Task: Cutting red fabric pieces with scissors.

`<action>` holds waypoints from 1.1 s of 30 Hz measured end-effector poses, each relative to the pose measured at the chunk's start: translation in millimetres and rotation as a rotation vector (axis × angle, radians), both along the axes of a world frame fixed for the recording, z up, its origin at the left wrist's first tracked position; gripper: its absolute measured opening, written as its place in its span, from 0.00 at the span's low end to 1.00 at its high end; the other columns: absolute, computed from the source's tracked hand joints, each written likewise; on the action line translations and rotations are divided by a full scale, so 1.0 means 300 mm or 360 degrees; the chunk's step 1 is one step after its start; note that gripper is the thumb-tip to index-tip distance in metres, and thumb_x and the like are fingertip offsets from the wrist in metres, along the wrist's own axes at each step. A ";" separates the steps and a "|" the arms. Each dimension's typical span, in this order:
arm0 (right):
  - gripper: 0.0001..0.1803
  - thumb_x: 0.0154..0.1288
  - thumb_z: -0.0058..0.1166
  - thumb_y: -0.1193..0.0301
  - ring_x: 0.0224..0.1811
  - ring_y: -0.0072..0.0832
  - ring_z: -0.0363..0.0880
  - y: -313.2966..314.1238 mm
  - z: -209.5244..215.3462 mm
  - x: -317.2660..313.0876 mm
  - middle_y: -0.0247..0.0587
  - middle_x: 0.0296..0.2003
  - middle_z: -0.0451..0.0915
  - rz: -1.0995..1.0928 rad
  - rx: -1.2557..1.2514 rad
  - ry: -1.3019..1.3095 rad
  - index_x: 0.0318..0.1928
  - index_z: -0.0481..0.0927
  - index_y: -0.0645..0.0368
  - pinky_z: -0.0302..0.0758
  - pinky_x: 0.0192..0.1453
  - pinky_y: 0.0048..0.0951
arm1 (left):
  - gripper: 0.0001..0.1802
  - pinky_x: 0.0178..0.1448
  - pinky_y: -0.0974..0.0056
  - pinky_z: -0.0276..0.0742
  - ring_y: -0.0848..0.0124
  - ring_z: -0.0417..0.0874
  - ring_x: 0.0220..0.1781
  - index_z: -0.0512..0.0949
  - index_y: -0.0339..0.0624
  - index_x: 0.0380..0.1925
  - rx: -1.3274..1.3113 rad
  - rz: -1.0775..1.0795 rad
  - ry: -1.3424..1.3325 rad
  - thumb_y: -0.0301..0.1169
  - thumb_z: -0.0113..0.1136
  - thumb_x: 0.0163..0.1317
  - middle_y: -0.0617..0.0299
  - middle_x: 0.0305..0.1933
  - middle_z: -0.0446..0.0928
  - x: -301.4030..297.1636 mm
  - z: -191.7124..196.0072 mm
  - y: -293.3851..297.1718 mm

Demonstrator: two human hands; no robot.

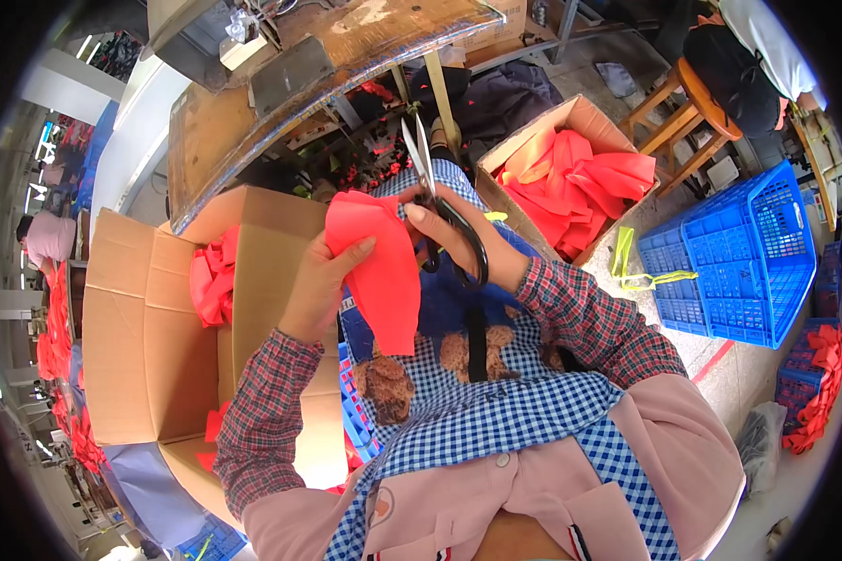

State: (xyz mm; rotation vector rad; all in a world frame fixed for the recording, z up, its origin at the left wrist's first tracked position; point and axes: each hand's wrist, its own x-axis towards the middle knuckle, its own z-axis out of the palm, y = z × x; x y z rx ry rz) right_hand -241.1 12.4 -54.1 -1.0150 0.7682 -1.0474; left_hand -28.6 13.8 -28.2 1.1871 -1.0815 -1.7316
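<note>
A bright red fabric piece (381, 290) hangs in front of my apron, its lower end falling over my lap. My left hand (323, 285) pinches its left edge, thumb on top. My right hand (472, 238) is closed round the black handles of a pair of scissors (421, 159). The blades point up and away from me, slightly apart, just beyond the fabric's upper right corner. My right fingers are close to that corner; whether they touch it I cannot tell.
An open cardboard box (126, 346) with red pieces stands at my left. Another cardboard box (496, 182), heaped with red fabric (571, 187), is ahead to the right. Beyond are a blue plastic crate (720, 271), a wooden stool (697, 98) and a worn wooden table (215, 122).
</note>
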 end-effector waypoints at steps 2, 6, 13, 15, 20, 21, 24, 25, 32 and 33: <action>0.18 0.72 0.52 0.60 0.36 0.19 0.76 0.013 -0.013 -0.004 0.35 0.36 0.77 0.0037 -0.0032 -0.0033 0.53 0.72 0.61 0.74 0.41 0.22 | 0.17 0.59 0.67 0.75 0.73 0.80 0.52 0.74 0.36 0.53 -0.0039 0.0033 -0.0003 0.28 0.60 0.66 0.61 0.51 0.80 0.006 0.011 -0.008; 0.24 0.72 0.51 0.55 0.36 0.25 0.76 0.040 -0.042 -0.004 0.37 0.36 0.77 0.0134 -0.0250 0.0357 0.54 0.72 0.63 0.73 0.45 0.26 | 0.17 0.58 0.67 0.75 0.73 0.80 0.52 0.74 0.37 0.54 -0.0143 0.0140 0.0052 0.28 0.60 0.66 0.61 0.51 0.80 0.012 0.034 -0.015; 0.23 0.70 0.55 0.59 0.41 0.20 0.75 0.035 -0.071 0.003 0.37 0.39 0.78 0.0229 -0.0281 0.0750 0.56 0.72 0.62 0.73 0.46 0.23 | 0.18 0.57 0.67 0.76 0.73 0.81 0.51 0.74 0.36 0.53 -0.0176 0.0203 -0.0071 0.29 0.61 0.65 0.60 0.51 0.80 0.018 0.030 -0.023; 0.28 0.65 0.57 0.50 0.31 0.31 0.77 0.032 -0.078 0.013 0.46 0.30 0.78 0.0028 -0.0478 0.0723 0.51 0.76 0.62 0.72 0.38 0.31 | 0.18 0.56 0.68 0.77 0.73 0.81 0.50 0.74 0.36 0.53 -0.0217 0.0181 -0.0093 0.29 0.61 0.65 0.60 0.50 0.80 0.020 0.025 -0.024; 0.27 0.65 0.58 0.51 0.30 0.32 0.78 0.028 -0.092 0.017 0.47 0.29 0.79 0.0005 -0.0470 0.0759 0.49 0.77 0.63 0.73 0.37 0.31 | 0.18 0.56 0.68 0.76 0.73 0.81 0.50 0.74 0.35 0.53 -0.0211 0.0167 -0.0104 0.29 0.61 0.65 0.60 0.50 0.80 0.016 0.020 -0.020; 0.27 0.65 0.59 0.51 0.30 0.32 0.78 0.028 -0.093 0.017 0.47 0.29 0.79 0.0000 -0.0481 0.0751 0.49 0.77 0.63 0.73 0.37 0.31 | 0.18 0.56 0.68 0.77 0.74 0.81 0.50 0.74 0.35 0.53 -0.0219 0.0155 -0.0055 0.29 0.61 0.65 0.60 0.50 0.80 0.014 0.022 -0.019; 0.27 0.64 0.59 0.51 0.29 0.32 0.78 0.026 -0.092 0.018 0.47 0.29 0.79 -0.0031 -0.0515 0.0754 0.49 0.77 0.63 0.73 0.36 0.31 | 0.18 0.56 0.68 0.77 0.73 0.81 0.50 0.74 0.35 0.53 -0.0194 0.0165 -0.0070 0.29 0.61 0.65 0.60 0.50 0.80 0.010 0.029 -0.018; 0.27 0.64 0.59 0.51 0.29 0.32 0.78 0.026 -0.090 0.018 0.47 0.29 0.79 -0.0016 -0.0485 0.0781 0.49 0.77 0.63 0.73 0.36 0.31 | 0.18 0.56 0.68 0.77 0.73 0.81 0.50 0.74 0.35 0.53 -0.0180 0.0174 -0.0100 0.29 0.61 0.65 0.60 0.50 0.80 0.009 0.031 -0.018; 0.26 0.64 0.60 0.52 0.27 0.30 0.77 0.022 -0.080 0.016 0.44 0.26 0.77 -0.0021 -0.0491 0.0820 0.48 0.77 0.63 0.72 0.34 0.30 | 0.18 0.56 0.68 0.77 0.73 0.81 0.50 0.74 0.35 0.53 -0.0167 0.0186 -0.0072 0.29 0.61 0.65 0.59 0.50 0.80 0.004 0.034 -0.017; 0.26 0.64 0.59 0.52 0.27 0.28 0.77 0.022 -0.081 0.016 0.43 0.26 0.77 0.0010 -0.0453 0.0826 0.48 0.77 0.63 0.72 0.33 0.30 | 0.18 0.56 0.68 0.77 0.73 0.81 0.50 0.74 0.35 0.53 -0.0179 0.0172 -0.0017 0.29 0.61 0.65 0.59 0.50 0.80 0.004 0.033 -0.017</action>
